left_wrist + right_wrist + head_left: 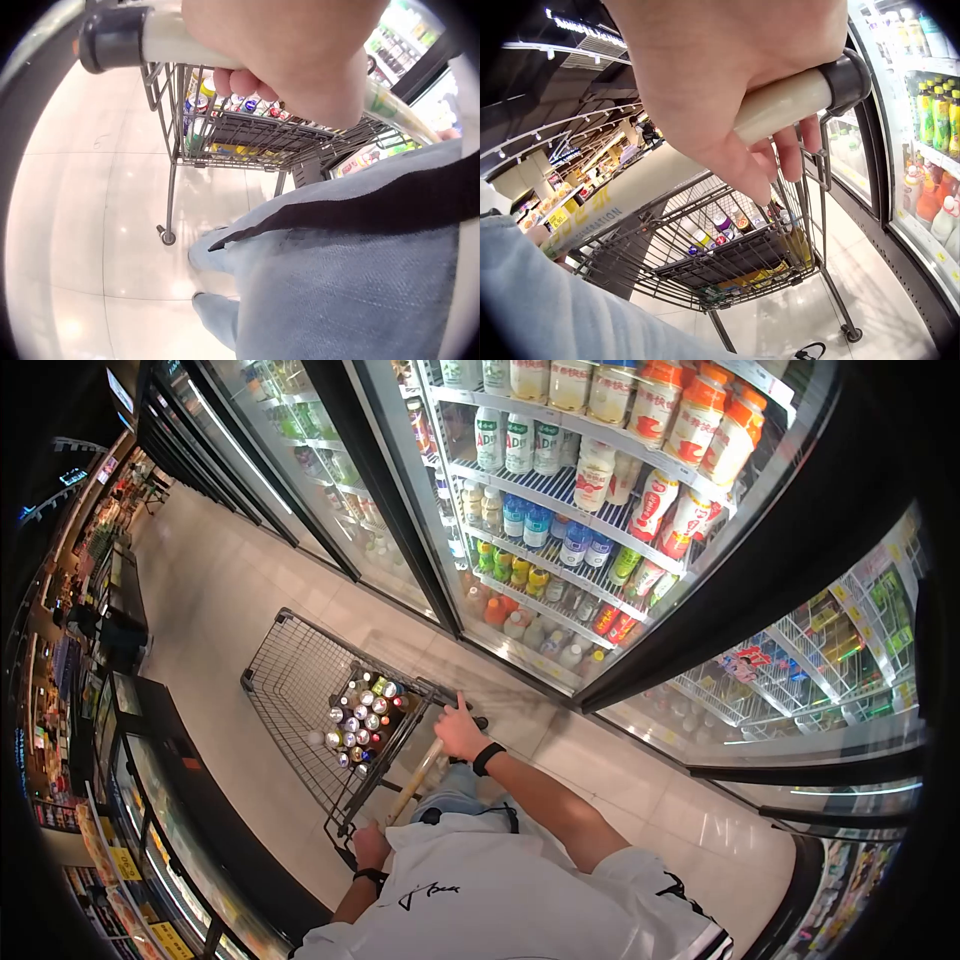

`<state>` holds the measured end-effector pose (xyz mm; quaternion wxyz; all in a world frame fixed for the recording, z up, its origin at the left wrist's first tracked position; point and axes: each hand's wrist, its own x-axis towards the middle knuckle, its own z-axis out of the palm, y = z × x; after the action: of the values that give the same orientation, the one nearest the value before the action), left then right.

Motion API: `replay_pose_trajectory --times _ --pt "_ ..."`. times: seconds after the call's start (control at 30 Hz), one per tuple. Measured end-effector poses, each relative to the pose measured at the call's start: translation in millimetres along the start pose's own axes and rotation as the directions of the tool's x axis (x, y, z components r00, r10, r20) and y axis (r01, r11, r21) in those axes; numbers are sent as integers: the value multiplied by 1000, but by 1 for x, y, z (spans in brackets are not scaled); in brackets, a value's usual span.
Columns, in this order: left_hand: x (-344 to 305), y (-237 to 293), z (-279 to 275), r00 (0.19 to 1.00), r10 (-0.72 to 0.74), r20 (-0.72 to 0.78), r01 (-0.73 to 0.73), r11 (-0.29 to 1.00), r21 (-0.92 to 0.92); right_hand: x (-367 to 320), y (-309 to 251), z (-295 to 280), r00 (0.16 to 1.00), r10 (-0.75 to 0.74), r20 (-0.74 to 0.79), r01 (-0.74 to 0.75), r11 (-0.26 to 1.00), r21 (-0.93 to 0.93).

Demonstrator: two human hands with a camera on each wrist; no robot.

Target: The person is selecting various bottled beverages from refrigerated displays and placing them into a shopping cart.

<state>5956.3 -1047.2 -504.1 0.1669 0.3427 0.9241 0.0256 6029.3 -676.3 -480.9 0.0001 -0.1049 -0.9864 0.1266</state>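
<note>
A wire shopping cart (290,690) stands in front of the person, with several cans and bottles (366,710) grouped at its near end. The left hand (371,846) grips the left end of the pale handlebar (415,782); in the left wrist view its fingers (244,82) curl below the bar. Near the bar's right end, the right hand (461,733) wraps round it, and the right wrist view shows this hand (727,97) with thumb and fingers hanging around the bar (787,101). Both wrists carry a black band.
Glass-doored coolers (590,695) with shelves of bottled drinks (598,472) line the right side. A low refrigerated case (150,810) runs along the left. Between them a tiled aisle floor (215,590) stretches ahead past the cart.
</note>
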Motion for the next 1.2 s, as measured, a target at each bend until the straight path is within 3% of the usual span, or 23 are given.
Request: replay_pose_trajectory --times 0.23,0.6,0.67,0.73,0.87,1.2 --pt "52 -27 -23 999 -43 22 45 996 -74 72 -7 -3 983 58 177 -49 997 -54" --pt "169 -77 -67 995 -33 95 42 994 -101 212 8 5 982 116 146 -85 976 -201" --pt "198 -78 -78 997 -74 -12 73 996 -43 244 9 6 985 124 121 -97 974 -206" --pt "224 -84 -96 995 -99 -13 99 994 -43 270 8 6 988 123 95 -103 975 -198" --pt "254 -108 -122 995 -103 -9 103 995 -12 306 0 9 970 166 179 -140 978 -153" --pt "314 -135 -130 994 -106 17 107 993 -41 369 12 10 990 120 73 -105 977 -185"
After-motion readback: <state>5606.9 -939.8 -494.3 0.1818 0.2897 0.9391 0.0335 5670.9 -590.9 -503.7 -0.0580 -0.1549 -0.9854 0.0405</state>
